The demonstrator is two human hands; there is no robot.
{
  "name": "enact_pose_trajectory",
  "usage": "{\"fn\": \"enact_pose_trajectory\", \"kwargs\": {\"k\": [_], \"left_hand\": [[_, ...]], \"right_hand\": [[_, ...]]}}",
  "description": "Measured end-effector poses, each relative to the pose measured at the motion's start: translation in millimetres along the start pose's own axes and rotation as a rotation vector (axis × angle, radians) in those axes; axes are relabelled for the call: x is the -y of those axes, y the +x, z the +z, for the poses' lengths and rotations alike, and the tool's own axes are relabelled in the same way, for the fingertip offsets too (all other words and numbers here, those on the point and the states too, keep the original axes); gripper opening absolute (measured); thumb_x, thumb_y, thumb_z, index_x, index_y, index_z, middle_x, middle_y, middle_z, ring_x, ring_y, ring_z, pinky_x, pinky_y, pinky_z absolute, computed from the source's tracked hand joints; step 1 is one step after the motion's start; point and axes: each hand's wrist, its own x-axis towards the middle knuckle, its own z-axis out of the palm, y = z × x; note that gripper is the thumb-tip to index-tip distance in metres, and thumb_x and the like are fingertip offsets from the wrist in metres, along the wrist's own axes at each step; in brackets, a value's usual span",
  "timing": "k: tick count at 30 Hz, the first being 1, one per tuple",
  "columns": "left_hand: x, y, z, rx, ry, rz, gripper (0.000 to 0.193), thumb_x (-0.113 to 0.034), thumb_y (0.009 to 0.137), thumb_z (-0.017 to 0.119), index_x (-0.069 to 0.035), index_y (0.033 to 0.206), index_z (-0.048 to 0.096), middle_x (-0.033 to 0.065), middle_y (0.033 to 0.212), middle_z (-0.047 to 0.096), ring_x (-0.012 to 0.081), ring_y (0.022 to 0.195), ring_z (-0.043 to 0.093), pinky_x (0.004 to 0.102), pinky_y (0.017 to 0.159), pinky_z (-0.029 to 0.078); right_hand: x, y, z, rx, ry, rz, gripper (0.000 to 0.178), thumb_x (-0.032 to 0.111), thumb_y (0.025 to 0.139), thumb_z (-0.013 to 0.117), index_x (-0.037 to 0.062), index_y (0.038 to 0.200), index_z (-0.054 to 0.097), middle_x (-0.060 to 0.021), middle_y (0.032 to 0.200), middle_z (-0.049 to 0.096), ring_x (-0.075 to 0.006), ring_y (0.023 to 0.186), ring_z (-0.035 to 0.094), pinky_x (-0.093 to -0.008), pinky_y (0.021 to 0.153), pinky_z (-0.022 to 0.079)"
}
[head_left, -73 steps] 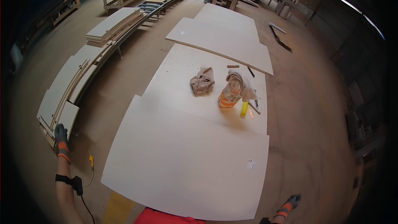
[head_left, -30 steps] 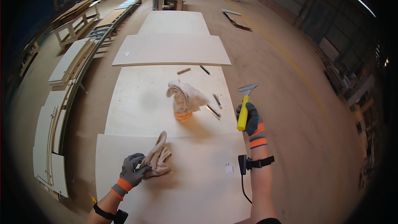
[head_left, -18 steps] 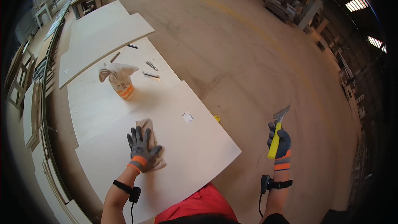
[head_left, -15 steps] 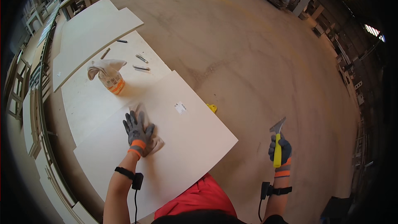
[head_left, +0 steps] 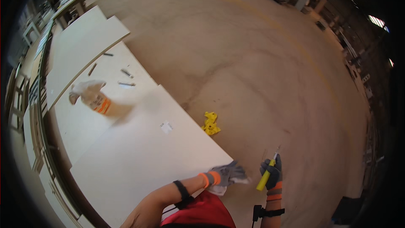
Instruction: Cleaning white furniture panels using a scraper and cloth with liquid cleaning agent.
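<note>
My left hand (head_left: 230, 173), in a grey work glove with an orange cuff, is at the right corner of the pale board (head_left: 139, 156). It holds a whitish cloth (head_left: 218, 189) that hangs below and past the corner; motion blurs the fingers. Off the board to the right, my right hand (head_left: 272, 172), gloved alike, grips a scraper (head_left: 264, 180) by its yellow handle. The scraper's blade points up and away, seen nearly edge-on. A small white label (head_left: 166, 127) sticks to the board.
A bottle or jar with orange print (head_left: 100, 104), draped with a cloth (head_left: 87, 88), stands on the panels at left. Several small slim tools, one a dark stick (head_left: 92, 69), lie beyond it. Crumpled yellow material (head_left: 211, 123) lies on the floor beside the board.
My left hand has swept the cloth right and nearer, from the board's middle to its corner. My right hand has dropped slightly left and lower, turning the scraper edge-on. The view has shifted.
</note>
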Motion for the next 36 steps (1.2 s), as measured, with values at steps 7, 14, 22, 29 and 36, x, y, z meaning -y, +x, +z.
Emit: {"fn": "enact_pose_trajectory", "kwargs": {"k": [7, 14, 22, 29, 36], "left_hand": [[12.5, -129.5, -103.7, -0.641, -0.113, -0.650, 0.062, -0.019, 0.085, 0.059, -0.003, 0.141, 0.040, 0.0204, 0.140, 0.046, 0.0332, 0.130, 0.044, 0.0399, 0.109, 0.034], [129.1, -326.4, -171.7, -0.846, 0.878, -1.519, 0.069, -0.014, 0.084, 0.061, -0.014, 0.147, 0.032, 0.0101, 0.147, 0.039, 0.0274, 0.138, 0.033, 0.0488, 0.110, 0.026], [122.6, -322.4, -183.7, -0.768, 0.911, -1.646, 0.065, -0.030, 0.087, 0.058, -0.019, 0.146, 0.032, 0.0106, 0.148, 0.037, 0.0270, 0.138, 0.033, 0.0521, 0.109, 0.027], [103.5, -304.2, -191.8, -0.648, 0.831, -1.798, 0.061, -0.035, 0.091, 0.054, -0.018, 0.145, 0.033, 0.0162, 0.148, 0.036, 0.0327, 0.137, 0.032, 0.0531, 0.109, 0.029], [109.5, -307.8, -189.5, -0.659, 0.848, -1.790, 0.062, -0.036, 0.090, 0.054, -0.020, 0.146, 0.033, 0.0134, 0.148, 0.037, 0.0314, 0.138, 0.031, 0.0524, 0.109, 0.027]], "right_hand": [[-0.2, 43.3, 34.6, 0.178, 0.236, 0.095, 0.056, 0.019, 0.086, 0.063, 0.0130, 0.137, 0.041, -0.0064, 0.095, 0.057, -0.0154, 0.072, 0.057, -0.0274, 0.064, 0.051], [-50.9, 64.4, -12.1, 0.140, -0.728, 0.001, 0.044, 0.038, 0.093, 0.061, 0.0073, 0.124, 0.053, -0.0011, 0.076, 0.058, -0.0125, 0.066, 0.057, -0.0273, 0.062, 0.050], [-19.1, 0.9, 23.5, 0.156, -0.383, 0.055, 0.054, 0.012, 0.095, 0.053, 0.0121, 0.145, 0.035, -0.0049, 0.093, 0.062, -0.0186, 0.077, 0.065, -0.0328, 0.069, 0.054], [-38.0, -31.8, 24.9, 0.229, -0.655, 0.175, 0.056, 0.008, 0.091, 0.052, 0.0115, 0.145, 0.036, -0.0056, 0.100, 0.063, -0.0179, 0.082, 0.066, -0.0308, 0.070, 0.054], [-44.8, -52.6, 44.6, 0.318, -0.870, 0.185, 0.061, 0.008, 0.092, 0.050, 0.0146, 0.149, 0.027, -0.0066, 0.103, 0.065, -0.0143, 0.078, 0.064, -0.0285, 0.068, 0.052]]}}
